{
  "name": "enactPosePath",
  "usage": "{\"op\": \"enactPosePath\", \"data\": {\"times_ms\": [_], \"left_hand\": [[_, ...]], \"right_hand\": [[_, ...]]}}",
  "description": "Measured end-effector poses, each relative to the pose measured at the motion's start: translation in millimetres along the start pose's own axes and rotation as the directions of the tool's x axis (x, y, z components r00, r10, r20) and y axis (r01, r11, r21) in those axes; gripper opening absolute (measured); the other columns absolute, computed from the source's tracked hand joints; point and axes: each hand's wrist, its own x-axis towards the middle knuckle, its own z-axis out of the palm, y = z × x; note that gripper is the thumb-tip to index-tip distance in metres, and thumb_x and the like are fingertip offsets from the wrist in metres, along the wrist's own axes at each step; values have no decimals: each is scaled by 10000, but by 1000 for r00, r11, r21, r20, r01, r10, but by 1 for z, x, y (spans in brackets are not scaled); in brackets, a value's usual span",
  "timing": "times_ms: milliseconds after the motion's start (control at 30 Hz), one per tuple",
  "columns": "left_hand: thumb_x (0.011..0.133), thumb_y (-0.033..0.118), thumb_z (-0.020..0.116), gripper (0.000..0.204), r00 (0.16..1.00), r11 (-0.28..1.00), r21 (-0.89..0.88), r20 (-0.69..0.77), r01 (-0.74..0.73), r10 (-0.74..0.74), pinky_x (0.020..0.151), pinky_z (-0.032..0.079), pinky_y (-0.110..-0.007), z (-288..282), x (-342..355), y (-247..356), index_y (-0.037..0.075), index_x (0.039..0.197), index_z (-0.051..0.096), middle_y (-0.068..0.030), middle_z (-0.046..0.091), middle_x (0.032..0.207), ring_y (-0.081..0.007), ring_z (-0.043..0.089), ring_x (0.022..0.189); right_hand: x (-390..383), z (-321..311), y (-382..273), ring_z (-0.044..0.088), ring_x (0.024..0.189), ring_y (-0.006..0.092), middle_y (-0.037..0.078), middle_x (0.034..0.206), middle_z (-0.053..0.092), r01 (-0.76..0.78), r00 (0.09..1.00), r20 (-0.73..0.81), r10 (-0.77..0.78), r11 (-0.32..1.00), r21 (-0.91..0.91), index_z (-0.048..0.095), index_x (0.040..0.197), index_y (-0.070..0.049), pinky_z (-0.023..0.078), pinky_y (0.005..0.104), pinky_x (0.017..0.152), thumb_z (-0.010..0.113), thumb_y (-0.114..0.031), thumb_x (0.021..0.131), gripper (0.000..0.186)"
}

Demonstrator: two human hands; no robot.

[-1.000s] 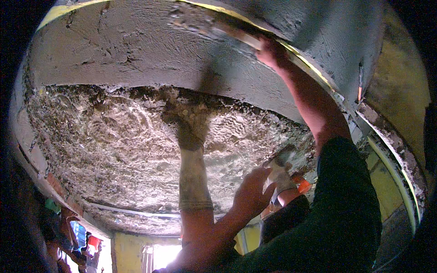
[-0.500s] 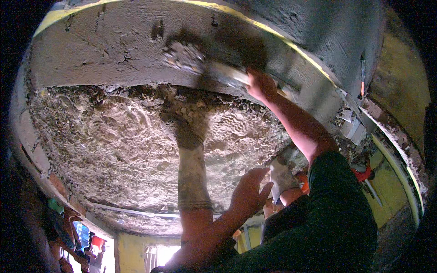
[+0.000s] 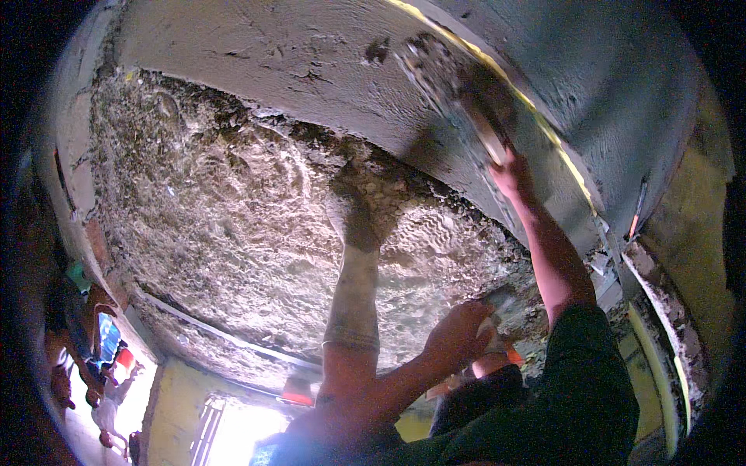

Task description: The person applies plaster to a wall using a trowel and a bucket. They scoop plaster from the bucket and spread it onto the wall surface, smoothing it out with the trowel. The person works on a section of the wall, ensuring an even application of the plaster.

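My right hand (image 3: 510,175) grips the pale handle of a long plastering float (image 3: 475,124), its fingers wrapped round it. The float's blade slants up and left across the smooth grey mortar (image 3: 334,93). Clumps of wet mortar (image 3: 429,60) lie at its far end; motion smears the blade's outline. My left hand (image 3: 460,335) hangs beside my bent knee, fingers loosely bent and apart, and I see nothing held in it.
My sock-covered leg (image 3: 353,291) stands on rough, rubble-strewn ground (image 3: 241,225). A yellow strip (image 3: 536,116) borders the mortar. At right, a thin tool with an orange handle (image 3: 636,221) leans near a ledge. People (image 3: 113,388) are at lower left.
My right hand and the float have swung right and upward; the blade now slants more steeply. The whole view has also turned. My left hand has shifted slightly right.
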Motion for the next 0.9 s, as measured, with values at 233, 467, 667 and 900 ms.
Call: {"op": "enactPosePath", "data": {"times_ms": [233, 467, 667, 900], "left_hand": [[883, 256, 560, 394, 996, 994, -99, -83, -49, 41, 909, 447, -451, -23, -4, 8, 24, 1199, 520, -230, 543, 1132, -392, 520, 1069], [871, 243, 577, 431, 982, 986, -125, -169, -109, 87, 930, 441, -451, -35, -14, 18, 22, 1234, 504, -231, 539, 1140, -391, 516, 1081], [863, 271, 559, 421, 998, 995, -99, -59, -10, 4, 932, 439, -439, -39, -8, 6, 53, 1219, 506, -214, 534, 1165, -388, 522, 1087], [850, 225, 605, 445, 1000, 996, -91, -21, -16, 15, 948, 429, -444, -45, -11, 10, 64, 1252, 503, -205, 542, 1208, -373, 527, 1108]], "right_hand": [[82, 36, -90, 616, 887, 441, 263, 963, 628, 37, 995, 97, -32, 998, -42, 513, 1134, -26, 497, 505, 780, 674, -180, 716, 473], [128, 43, -216, 627, 888, 414, 247, 945, 634, 150, 971, 198, -135, 987, -59, 534, 1108, -33, 495, 500, 798, 638, -134, 710, 424], [96, 39, -167, 620, 878, 435, 249, 932, 638, 141, 977, 175, -121, 984, -109, 533, 1120, -45, 498, 513, 769, 621, -124, 726, 411], [1, 22, -4, 612, 862, 442, 244, 955, 635, 86, 994, 74, -77, 986, -140, 495, 1201, -57, 505, 492, 754, 666, -144, 726, 513]]}}
